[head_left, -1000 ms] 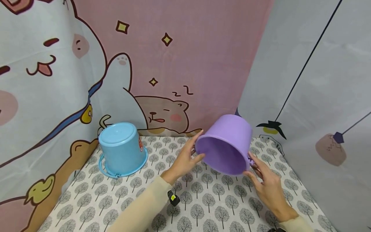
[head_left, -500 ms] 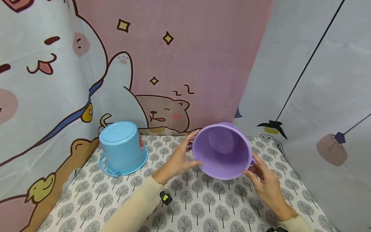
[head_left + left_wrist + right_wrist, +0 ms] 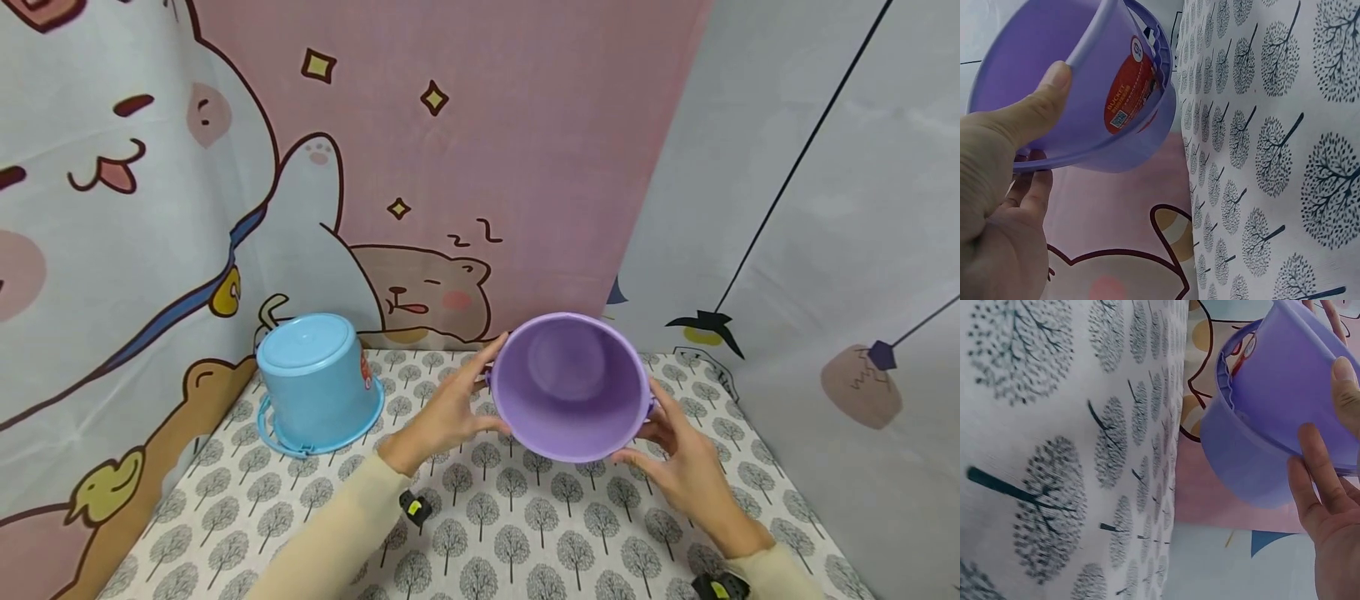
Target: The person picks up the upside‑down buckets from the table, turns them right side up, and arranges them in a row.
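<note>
A purple bucket (image 3: 570,387) lies tipped over, its mouth facing the head camera and its inside bare. My left hand (image 3: 446,412) grips its left rim, thumb in front and fingers behind. On the opposite side my right hand (image 3: 686,467) holds the rim in the same way. A red label (image 3: 1130,87) shows on the lower wall in the left wrist view, with the bucket's handle (image 3: 1161,53) swung down beside it. In the right wrist view the bucket wall (image 3: 1241,459) hangs close over the tablecloth.
A light blue bucket (image 3: 315,387) stands upside down at the back left, its handle (image 3: 270,433) resting on the cloth. The tree-patterned tablecloth (image 3: 517,533) covers the table. Cartoon-printed curtains (image 3: 525,150) rise behind and at both sides.
The purple bucket has tilted further, so its mouth turned from facing down and left to facing the head camera. Both hands kept their hold, and the left moved slightly left.
</note>
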### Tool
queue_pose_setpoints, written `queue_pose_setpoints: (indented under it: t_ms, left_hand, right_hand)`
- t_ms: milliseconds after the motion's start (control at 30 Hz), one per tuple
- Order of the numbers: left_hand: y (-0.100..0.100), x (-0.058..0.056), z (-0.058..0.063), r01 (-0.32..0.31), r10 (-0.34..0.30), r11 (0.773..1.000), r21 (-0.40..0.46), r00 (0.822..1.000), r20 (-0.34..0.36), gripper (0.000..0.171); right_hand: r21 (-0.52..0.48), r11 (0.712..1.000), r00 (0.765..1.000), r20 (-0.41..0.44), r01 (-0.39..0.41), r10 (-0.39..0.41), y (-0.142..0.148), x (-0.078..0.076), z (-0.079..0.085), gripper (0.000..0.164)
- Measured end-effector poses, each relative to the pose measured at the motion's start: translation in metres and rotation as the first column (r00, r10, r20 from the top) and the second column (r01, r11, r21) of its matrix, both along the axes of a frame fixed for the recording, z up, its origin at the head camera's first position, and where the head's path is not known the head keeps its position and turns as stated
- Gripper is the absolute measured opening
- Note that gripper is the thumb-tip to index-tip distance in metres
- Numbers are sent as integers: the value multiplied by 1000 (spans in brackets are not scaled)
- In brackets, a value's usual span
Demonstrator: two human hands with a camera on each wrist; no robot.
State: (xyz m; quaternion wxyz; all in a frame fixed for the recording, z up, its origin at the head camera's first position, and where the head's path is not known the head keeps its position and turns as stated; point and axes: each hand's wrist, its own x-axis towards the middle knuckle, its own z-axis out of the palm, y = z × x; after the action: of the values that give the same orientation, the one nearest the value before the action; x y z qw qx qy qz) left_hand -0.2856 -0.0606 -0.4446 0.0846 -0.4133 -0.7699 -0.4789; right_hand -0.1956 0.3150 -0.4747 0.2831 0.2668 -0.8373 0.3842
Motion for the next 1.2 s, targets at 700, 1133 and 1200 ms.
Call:
queue_pose_setpoints:
  t_ms: [700, 1133, 1200]
  left_hand:
    - [9, -12, 9, -86, 83, 996, 20, 989, 124, 117]
    - [36, -27, 5, -199, 188, 979, 32, 957, 221, 98]
    - [40, -29, 3, -198, 182, 979, 45, 953, 242, 96]
  right_hand:
    - [-110, 990, 980, 169, -91, 108, 13, -30, 37, 136]
    - [-236, 971, 943, 312, -40, 115, 31, -55, 37, 96]
    - [-240, 970, 942, 318, -31, 109, 34, -60, 36, 92]
